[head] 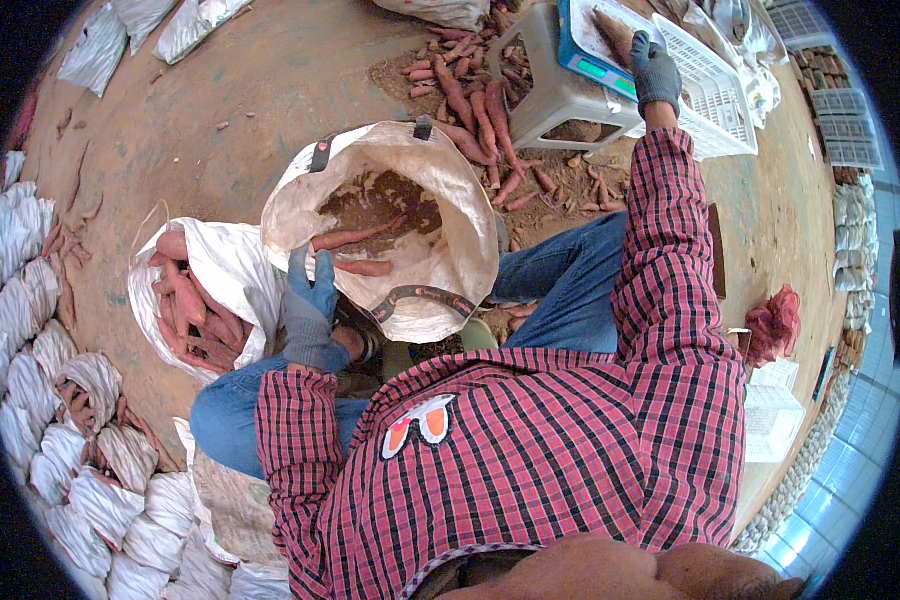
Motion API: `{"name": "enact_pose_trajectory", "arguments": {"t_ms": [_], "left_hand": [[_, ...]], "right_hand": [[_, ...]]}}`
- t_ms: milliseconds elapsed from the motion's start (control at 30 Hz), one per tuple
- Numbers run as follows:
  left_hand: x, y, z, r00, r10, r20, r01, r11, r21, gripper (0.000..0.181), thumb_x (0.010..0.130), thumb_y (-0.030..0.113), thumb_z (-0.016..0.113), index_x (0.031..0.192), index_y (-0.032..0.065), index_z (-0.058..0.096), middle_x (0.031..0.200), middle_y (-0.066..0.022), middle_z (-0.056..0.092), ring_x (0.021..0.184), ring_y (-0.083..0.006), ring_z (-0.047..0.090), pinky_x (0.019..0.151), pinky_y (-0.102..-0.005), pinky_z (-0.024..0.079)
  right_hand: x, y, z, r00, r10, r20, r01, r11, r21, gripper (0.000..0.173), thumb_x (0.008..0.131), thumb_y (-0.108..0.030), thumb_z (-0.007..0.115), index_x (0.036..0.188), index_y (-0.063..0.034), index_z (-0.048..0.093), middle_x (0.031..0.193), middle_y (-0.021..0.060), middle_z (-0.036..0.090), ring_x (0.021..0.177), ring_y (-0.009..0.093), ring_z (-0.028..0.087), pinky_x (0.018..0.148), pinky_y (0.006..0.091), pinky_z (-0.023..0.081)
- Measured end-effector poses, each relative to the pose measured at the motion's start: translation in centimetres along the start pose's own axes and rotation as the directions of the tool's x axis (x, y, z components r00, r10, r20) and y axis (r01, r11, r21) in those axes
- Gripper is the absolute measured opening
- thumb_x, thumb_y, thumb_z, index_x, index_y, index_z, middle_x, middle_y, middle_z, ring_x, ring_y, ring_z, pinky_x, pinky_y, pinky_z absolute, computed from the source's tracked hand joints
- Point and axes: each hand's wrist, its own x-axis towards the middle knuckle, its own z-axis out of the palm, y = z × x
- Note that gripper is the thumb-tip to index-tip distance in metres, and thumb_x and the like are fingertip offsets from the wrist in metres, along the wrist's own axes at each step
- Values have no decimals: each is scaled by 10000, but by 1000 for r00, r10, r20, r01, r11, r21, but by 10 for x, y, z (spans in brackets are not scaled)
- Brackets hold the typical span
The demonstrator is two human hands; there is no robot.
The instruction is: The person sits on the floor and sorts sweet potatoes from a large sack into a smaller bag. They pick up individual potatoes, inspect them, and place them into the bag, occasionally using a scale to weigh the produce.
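My left hand (311,319), in a grey-blue knit glove, is at the near left rim of a wide-mouthed white woven sack (469,217). Its thumb and fingers are apart, with nothing seen between them. Just past the fingertips, a long sweet potato (356,234) and a shorter one (365,268) show inside the sack, above its soil-stained bottom. At the upper right my gloved right hand (655,73) grips the near end of a large brownish sweet potato (610,34), over the white pan of a blue digital scale (581,71). The scale stands on a white plastic stool (544,112).
Loose sweet potatoes (476,112) lie heaped beside the stool. A white sack of sweet potatoes (202,315) stands left of the wide sack. Right of the scale is a white plastic crate (720,105). Filled white sacks (112,502) line the left; a red mesh bag (772,326) lies right.
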Motion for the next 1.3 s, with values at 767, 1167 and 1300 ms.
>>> {"name": "enact_pose_trajectory", "arguments": {"t_ms": [767, 1167, 1300], "left_hand": [[4, -19, -1, 1000, -3, 18, 2, 1000, 22, 427, 821, 324, 462, 1135, 42, 399, 921, -221, 536, 851, -280, 525, 720, -350, 401], [4, -21, -16, 1000, 1, 17, -4, 986, 165, 404, 759, 253, 502, 1108, 75, 401, 901, -259, 537, 866, -397, 515, 727, -410, 402], [-4, -18, -21, 997, -79, 17, 72, 963, 258, 467, 742, 216, 509, 1169, 71, 386, 937, -241, 544, 916, -329, 527, 825, -355, 370]], "right_hand": [[-13, 1, 0, 988, -21, 150, 30, 998, -55, 457, 752, -470, 447, 1013, -107, 543, 970, 184, 558, 919, 354, 518, 770, 405, 399], [-123, 240, -56, 887, 460, 42, -462, 883, 87, 328, 796, -282, 430, 953, -15, 538, 893, 164, 572, 784, 261, 560, 688, 357, 434], [-188, 268, -56, 828, 560, 39, -544, 818, -187, 305, 807, -219, 439, 996, 7, 519, 944, 148, 566, 792, 227, 560, 698, 334, 438]]}}
